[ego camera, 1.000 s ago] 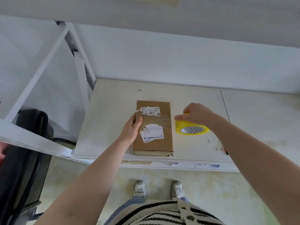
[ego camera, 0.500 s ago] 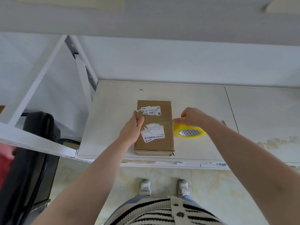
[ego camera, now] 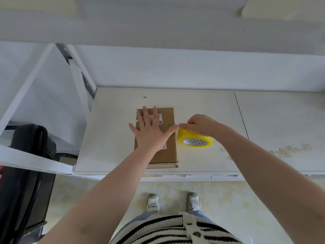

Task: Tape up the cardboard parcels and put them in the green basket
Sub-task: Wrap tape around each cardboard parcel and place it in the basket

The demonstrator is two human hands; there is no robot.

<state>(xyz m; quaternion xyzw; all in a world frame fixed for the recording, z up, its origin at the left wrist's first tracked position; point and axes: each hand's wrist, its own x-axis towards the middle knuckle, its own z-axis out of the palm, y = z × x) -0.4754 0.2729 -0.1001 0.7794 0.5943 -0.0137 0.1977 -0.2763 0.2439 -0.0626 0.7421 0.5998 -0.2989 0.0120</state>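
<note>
The left hand lies flat on the parcel at mid-frame, fingers straight and spread wide, thumb tip reaching its right edge. The right hand curls over the yellow tape roll, gripping it just right of the parcel on the table. White labels peek from under the fingers; their print is too small to read.

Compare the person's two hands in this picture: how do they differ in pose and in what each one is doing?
The left hand lies flat with fingers spread, while the right hand has its fingers curled. The left hand presses on top of the cardboard parcel; the right hand grips the yellow tape roll beside the parcel. The left hand covers part of the parcel's labels; the right hand stays off the parcel, at its right edge. Both reach over the white table.
</note>
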